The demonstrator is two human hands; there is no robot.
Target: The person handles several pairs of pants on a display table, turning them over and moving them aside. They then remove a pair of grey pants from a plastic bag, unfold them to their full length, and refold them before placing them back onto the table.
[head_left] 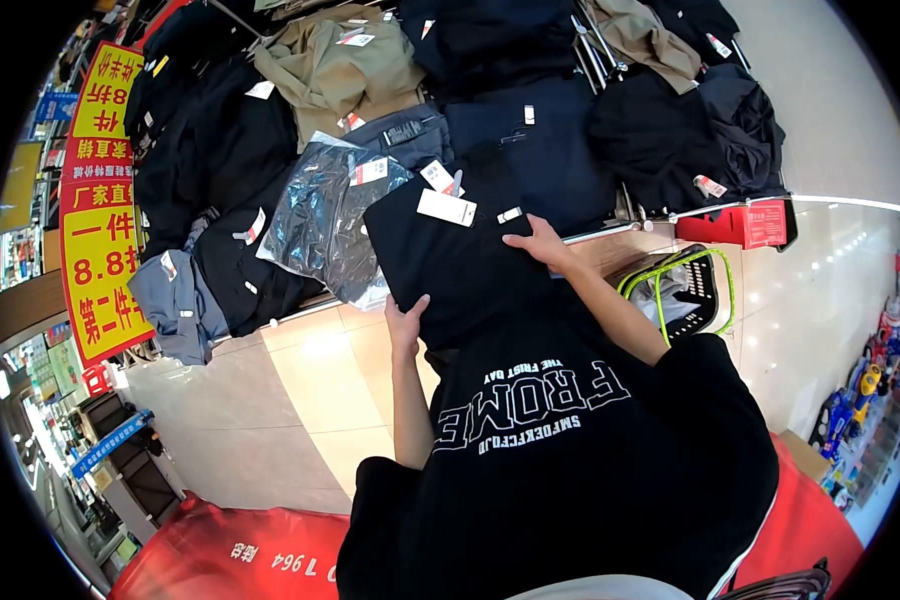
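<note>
My left hand [407,322] grips the near left edge of a folded black garment [450,262], thumb on top. On its right edge my right hand [540,246] is closed as well, so the garment is held between both hands in front of my chest. White paper tags [446,208] lie on its far side. Just left of the garment is a dark clothing item in a clear plastic bag [320,220]. Beyond it, dark folded clothes [525,150] rest on the display rack. The garment's exact kind cannot be made out.
The rack also bears a khaki garment [335,65], a grey-blue garment [178,305] and black clothes [685,135]. A black shopping basket with green handles [705,290] stands at right. A yellow-red sign [100,210] is at left; red cloth [240,555] lies below.
</note>
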